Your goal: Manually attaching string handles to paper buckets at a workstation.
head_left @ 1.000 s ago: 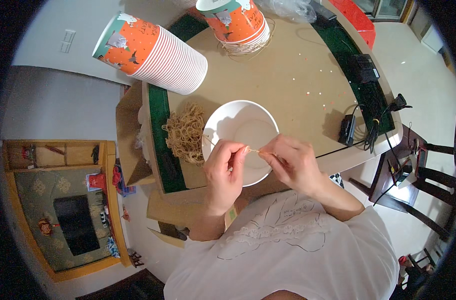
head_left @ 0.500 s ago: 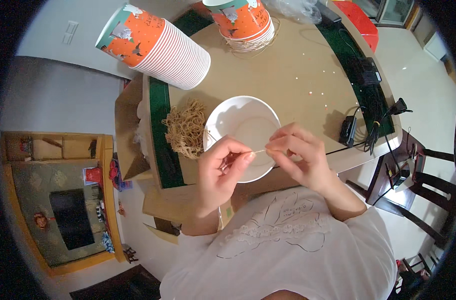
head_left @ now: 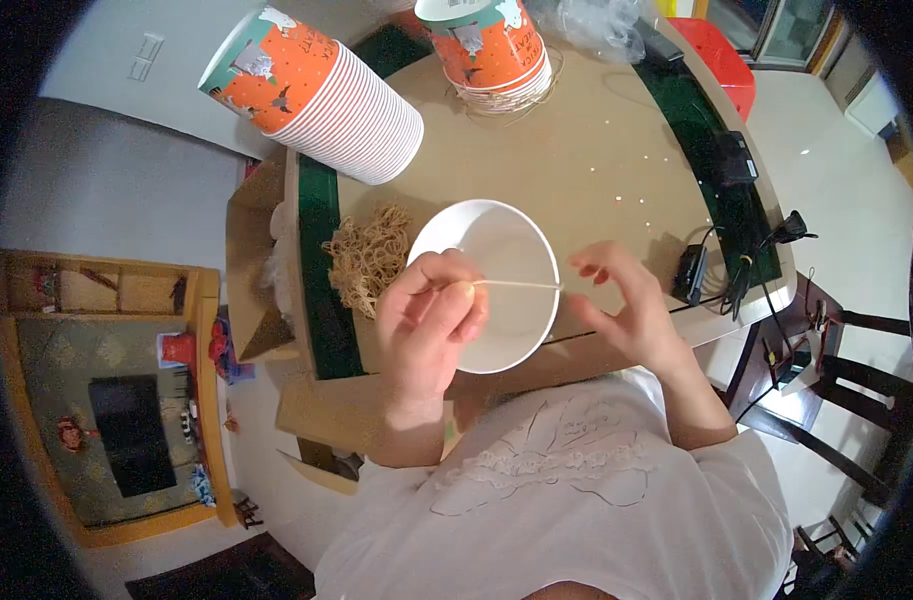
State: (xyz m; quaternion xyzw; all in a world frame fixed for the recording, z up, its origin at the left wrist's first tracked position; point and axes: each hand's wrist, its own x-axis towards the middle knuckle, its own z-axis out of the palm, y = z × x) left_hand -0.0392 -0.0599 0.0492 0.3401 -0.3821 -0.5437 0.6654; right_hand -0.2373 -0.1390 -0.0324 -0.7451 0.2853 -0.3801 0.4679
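My left hand (head_left: 431, 325) pinches a thin pale string (head_left: 516, 284) between thumb and fingers. From that pinch the string runs almost straight rightward, across the mouth of a white paper bucket (head_left: 524, 330). My right hand (head_left: 631, 310) is just past the string's far end, its thumb and fingers apart with nothing seen between them. The bucket stands at the table's near edge, partly hidden behind my left hand. Left of it lies a tangled heap of tan string (head_left: 364, 265), close to my left fingers.
A tilted stack of orange-and-green paper buckets (head_left: 306, 95) lies at the far left. Another orange bucket stack (head_left: 486, 55) has string looped round its base. Black cables and adapters (head_left: 691, 272) lie along the table's right side. A clear plastic bag (head_left: 601, 28) rests at the back.
My right hand has let go of the string and drawn away to the right, its fingers spreading. My left hand has shifted slightly left, with a longer stretch of string now showing.
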